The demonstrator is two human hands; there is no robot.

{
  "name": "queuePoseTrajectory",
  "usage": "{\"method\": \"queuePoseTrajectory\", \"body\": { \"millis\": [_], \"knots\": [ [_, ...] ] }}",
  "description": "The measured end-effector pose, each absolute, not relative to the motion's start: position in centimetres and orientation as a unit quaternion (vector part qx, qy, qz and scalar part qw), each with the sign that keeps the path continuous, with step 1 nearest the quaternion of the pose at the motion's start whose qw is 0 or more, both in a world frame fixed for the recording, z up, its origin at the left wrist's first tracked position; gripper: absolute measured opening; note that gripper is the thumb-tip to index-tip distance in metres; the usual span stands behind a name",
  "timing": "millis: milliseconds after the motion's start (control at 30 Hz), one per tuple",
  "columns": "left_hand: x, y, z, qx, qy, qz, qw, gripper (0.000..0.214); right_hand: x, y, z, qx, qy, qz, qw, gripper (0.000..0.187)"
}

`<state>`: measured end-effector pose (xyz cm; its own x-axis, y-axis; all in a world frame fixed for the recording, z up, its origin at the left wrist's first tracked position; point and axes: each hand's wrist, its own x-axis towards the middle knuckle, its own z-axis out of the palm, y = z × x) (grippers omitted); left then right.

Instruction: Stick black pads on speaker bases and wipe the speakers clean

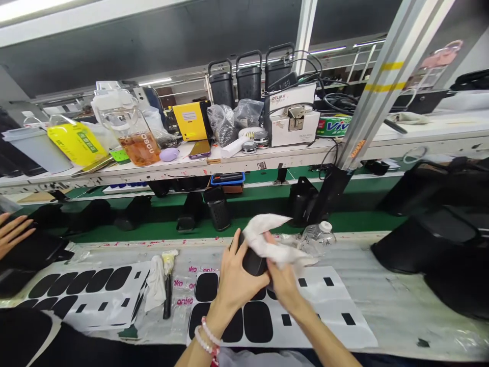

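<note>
My left hand [239, 280], with a beaded bracelet on its wrist, is closed around a black plastic housing [252, 261] held above the bench. In my right hand [284, 285] is a white cloth [269, 244], which lies against the top of the housing and partly hides it. The cloth's loose end is smeared by motion. Below both hands lies a white sheet [326, 321] with black rounded-square pads and small black rectangles. A clear plastic bottle [319, 238] with a white cap stands just beyond the right hand.
To the left are a brush [168, 285], a crumpled white rag [156, 285] and another pad sheet [103, 306]. A co-worker's hand [14, 232] rests on a black housing at far left. Black housings [217, 206] line the green belt [260, 193]. Large black housings [431, 239] crowd the right.
</note>
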<state>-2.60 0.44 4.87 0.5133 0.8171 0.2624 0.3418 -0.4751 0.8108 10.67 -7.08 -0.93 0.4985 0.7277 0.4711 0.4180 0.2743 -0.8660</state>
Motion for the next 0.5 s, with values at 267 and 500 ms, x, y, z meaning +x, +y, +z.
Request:
{"method": "queuePoseTrajectory", "body": {
  "millis": [267, 500],
  "knots": [
    [-2.3, 1.2, 2.4, 0.799, 0.401, 0.309, 0.324, 0.061, 10.7, -3.5, -3.0, -0.557, -0.603, 0.153, 0.551, 0.052],
    [-3.0, 2.4, 2.0, 0.788, 0.419, 0.293, 0.344, 0.053, 9.3, -2.2, -4.9, -0.556, -0.492, 0.279, 0.609, 0.06]
  ]
}}
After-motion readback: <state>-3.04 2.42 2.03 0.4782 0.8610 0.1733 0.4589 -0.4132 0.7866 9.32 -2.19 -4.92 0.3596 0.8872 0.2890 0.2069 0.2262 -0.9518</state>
